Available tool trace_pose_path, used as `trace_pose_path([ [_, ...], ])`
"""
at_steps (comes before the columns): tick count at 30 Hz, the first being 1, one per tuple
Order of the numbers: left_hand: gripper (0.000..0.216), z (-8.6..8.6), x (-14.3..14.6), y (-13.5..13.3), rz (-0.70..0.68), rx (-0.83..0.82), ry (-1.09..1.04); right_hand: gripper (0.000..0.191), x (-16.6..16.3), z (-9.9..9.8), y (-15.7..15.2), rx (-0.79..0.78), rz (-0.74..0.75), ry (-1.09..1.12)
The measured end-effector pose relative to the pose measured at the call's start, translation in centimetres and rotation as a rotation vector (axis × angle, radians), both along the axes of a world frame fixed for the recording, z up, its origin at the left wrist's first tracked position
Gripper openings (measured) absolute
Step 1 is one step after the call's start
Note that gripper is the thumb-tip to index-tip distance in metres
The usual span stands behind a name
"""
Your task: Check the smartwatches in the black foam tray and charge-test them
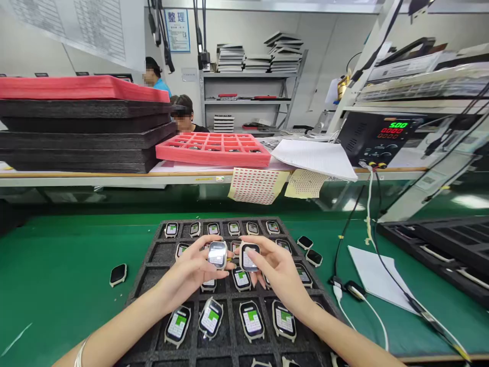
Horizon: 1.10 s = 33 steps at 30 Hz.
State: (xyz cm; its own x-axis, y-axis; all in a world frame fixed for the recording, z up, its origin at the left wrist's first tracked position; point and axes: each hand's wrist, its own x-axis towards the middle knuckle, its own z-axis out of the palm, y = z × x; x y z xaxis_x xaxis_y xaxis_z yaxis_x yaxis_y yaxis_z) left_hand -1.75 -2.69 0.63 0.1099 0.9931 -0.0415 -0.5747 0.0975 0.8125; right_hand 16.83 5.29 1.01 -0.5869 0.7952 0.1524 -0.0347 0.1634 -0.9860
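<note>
Over a black foam tray (153,252), my left hand (187,267) grips a smartwatch body (217,255) by its edges, its lit screen turned up. My right hand (280,267) holds a second smartwatch body (246,260), the thumb lying on its screen. The two watches are side by side, a small gap between them. Many of the tray's compartments hold similar strapless watches, such as one (251,320) with a white and green screen. My forearms hide part of the tray.
One dark-screened watch (118,274) lies left of the tray, two more (309,250) to its right. Cables and a charger puck (355,289) lie near white paper (382,275). A shelf behind bears a red tray (214,158), black foam stacks (76,132) and a power supply (382,135). Two people sit beyond.
</note>
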Motion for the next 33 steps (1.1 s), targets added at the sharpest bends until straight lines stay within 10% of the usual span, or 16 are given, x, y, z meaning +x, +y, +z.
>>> trace_pose_path([
  [14,0.029,-0.7,0.8,0.2,0.264,0.112,0.265,0.03,0.2,-0.1,-1.1,0.009,0.038,0.011],
  [33,0.032,0.0,1.1,-1.3,0.115,0.032,0.107,0.041,1.0,1.4,-3.4,-0.047,0.218,0.053],
])
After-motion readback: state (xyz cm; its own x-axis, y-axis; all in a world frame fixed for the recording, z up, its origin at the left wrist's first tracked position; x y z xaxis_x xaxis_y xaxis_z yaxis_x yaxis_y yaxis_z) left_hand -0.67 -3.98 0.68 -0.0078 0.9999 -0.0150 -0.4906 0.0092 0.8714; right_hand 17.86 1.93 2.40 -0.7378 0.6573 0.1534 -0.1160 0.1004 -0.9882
